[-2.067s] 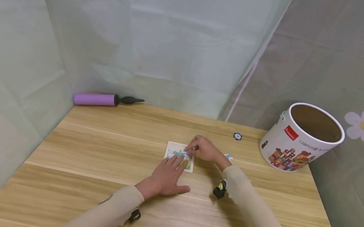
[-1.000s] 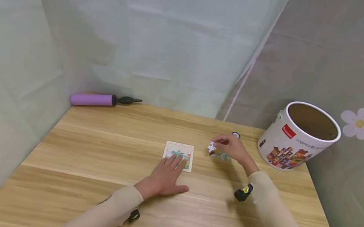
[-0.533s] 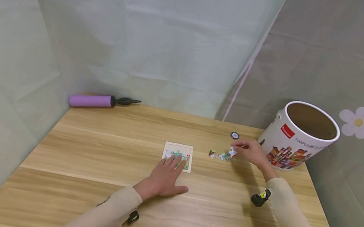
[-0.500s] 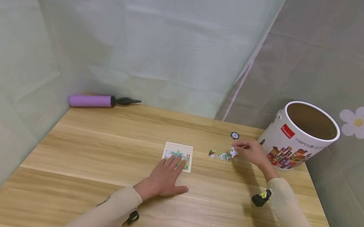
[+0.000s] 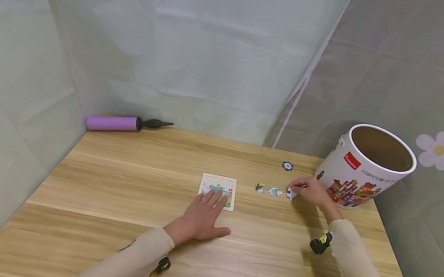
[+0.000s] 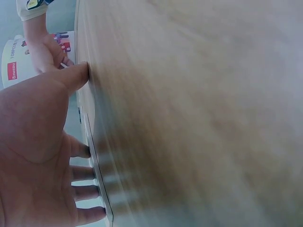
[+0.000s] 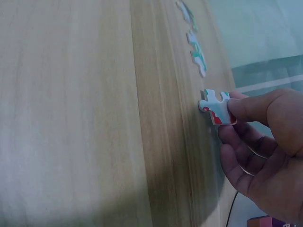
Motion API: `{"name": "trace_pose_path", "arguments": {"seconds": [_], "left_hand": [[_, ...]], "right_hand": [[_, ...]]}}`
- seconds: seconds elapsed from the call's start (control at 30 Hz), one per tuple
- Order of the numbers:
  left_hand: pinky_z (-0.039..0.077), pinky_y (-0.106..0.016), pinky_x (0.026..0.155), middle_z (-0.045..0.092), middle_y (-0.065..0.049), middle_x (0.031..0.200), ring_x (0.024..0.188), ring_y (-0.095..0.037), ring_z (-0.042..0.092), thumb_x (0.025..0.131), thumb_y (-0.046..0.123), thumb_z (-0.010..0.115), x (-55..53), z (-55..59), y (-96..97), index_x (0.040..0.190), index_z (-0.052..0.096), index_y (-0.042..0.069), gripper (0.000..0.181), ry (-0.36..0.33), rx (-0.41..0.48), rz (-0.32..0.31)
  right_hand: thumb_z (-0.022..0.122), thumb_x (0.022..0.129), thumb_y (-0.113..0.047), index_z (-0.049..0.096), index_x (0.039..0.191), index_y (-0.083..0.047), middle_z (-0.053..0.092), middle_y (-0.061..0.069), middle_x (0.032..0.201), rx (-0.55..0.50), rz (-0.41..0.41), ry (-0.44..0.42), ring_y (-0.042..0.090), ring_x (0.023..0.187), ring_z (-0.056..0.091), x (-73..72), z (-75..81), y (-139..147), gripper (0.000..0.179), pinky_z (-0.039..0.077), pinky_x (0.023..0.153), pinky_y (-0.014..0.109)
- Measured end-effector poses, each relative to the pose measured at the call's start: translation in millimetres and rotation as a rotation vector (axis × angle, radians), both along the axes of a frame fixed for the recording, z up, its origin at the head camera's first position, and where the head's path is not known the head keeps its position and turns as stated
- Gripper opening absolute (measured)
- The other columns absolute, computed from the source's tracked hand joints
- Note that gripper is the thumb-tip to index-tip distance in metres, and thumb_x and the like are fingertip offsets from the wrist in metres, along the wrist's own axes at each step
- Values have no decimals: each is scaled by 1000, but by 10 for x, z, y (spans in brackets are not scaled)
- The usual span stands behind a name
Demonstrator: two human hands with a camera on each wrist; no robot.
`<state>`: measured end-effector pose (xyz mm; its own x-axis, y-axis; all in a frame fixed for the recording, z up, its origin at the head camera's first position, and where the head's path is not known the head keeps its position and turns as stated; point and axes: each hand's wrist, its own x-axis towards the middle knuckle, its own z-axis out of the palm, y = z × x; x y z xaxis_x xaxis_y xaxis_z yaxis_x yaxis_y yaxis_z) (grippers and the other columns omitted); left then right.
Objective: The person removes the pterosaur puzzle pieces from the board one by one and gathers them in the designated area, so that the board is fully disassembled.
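My left hand [image 5: 203, 213] lies spread, its fingertips resting on a small square puzzle board [image 5: 219, 178] with a pale frame and green picture pieces partly hidden beneath the fingers. In the right wrist view, the thumb and fingers of my right hand [image 7: 260, 127] pinch a jigsaw piece [image 7: 218, 108], light blue with red patches, close over the table. To its left in the head view lie two loose pieces: a white and green one [image 5: 275, 192] and a green and brown one [image 5: 259, 188].
A white bucket [image 5: 363, 185] with printed blocks stands behind my right hand. Beyond the loose pieces lies a dark round chip [image 5: 287, 166]. A purple hand pump [image 5: 115, 123] rests at the table's back left, against the hanging cloth [image 5: 217, 60].
My right hand has left the puzzle board and carried a jigsaw piece rightward, past the loose pieces, then lowered it toward the table. The left hand stays on the board.
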<state>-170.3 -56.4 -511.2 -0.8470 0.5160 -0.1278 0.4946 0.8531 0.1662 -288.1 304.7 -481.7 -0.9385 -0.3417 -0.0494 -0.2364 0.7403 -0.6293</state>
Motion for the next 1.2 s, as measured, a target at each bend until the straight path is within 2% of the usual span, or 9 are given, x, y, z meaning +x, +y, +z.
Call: {"name": "trace_pose_path", "arguments": {"seconds": [0.37,0.5,0.63,0.77,0.9,1.0,1.2], "left_hand": [[25,-56,121,25,-18,167,154,-39,23,96,71,48,12,37,18,161,28,6,95,-8,10,3],[27,-57,120,27,-18,165,151,-39,27,96,70,49,17,48,25,160,30,5,94,3,20,0],[30,-54,119,33,-16,161,147,-38,33,96,68,51,26,52,36,158,33,2,92,23,16,-5],[31,-52,119,35,-19,161,148,-39,34,98,63,53,68,74,51,156,34,-3,90,15,34,-7],[31,-52,120,30,-23,164,149,-42,32,99,59,54,133,97,58,156,33,-6,89,-6,42,-6],[30,-51,120,28,-21,165,151,-40,30,100,60,53,162,106,65,156,33,-5,89,-7,19,0],[28,-51,121,25,-20,167,152,-38,27,100,62,50,173,85,58,158,31,-4,89,3,3,0]], "right_hand": [[66,97,-4,79,103,-1,77,15,105,42,4,23,20,87,64,-30,-71,28,15,50,75,33],[67,97,-9,79,105,-4,77,14,107,64,-32,48,22,89,66,-39,-24,-11,15,51,74,32],[68,98,-16,78,110,-4,76,12,108,51,-31,61,23,89,67,-24,85,-147,19,53,73,33],[68,98,-15,77,112,-4,76,10,106,4,45,89,24,90,69,-2,163,-340,19,55,76,37],[69,97,-13,77,112,-4,76,9,104,-31,125,123,24,90,70,-4,163,-556,19,57,80,41],[68,98,-15,76,115,-3,76,9,107,-51,162,100,24,94,70,-9,153,-716,22,57,84,43],[68,100,-21,74,122,-6,75,7,112,-90,181,22,23,99,70,-41,133,-1041,28,57,86,44]]}}
